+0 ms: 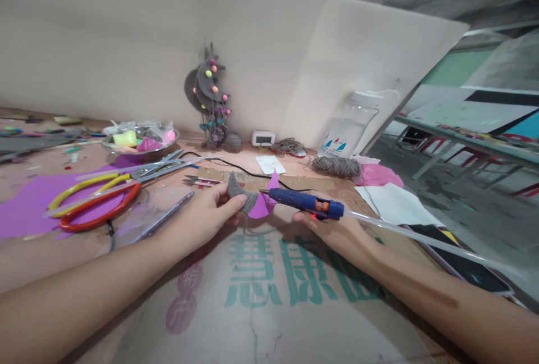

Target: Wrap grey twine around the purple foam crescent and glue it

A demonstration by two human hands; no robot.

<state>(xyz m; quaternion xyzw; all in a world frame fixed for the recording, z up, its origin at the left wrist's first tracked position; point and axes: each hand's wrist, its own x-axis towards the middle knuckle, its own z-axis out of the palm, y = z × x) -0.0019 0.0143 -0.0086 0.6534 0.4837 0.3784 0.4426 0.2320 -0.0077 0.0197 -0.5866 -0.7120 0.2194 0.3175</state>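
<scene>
Between thumb and fingers, my left hand (214,206) pinches a small crescent (261,206), purple where it is bare and wrapped in grey yarn (238,189) at its left end. My right hand (324,223) is closed round a blue hot glue gun (303,202), its handle hidden by the fingers. A long clear glue stick (404,232) sticks out of the gun's back end. The nozzle (263,191) points left at the crescent, close to the edge of the wrapped yarn; whether it touches cannot be made out. Beneath both hands lies printed cardboard (202,319).
Left of my hands are large scissors (101,201), purple felt (21,201), a pen (168,215) and thread snips (204,181). Behind stand a metal bowl (143,153), a grey moon ornament (208,89), a small timer (263,139) and a water bottle (347,125). A phone (463,263) lies right.
</scene>
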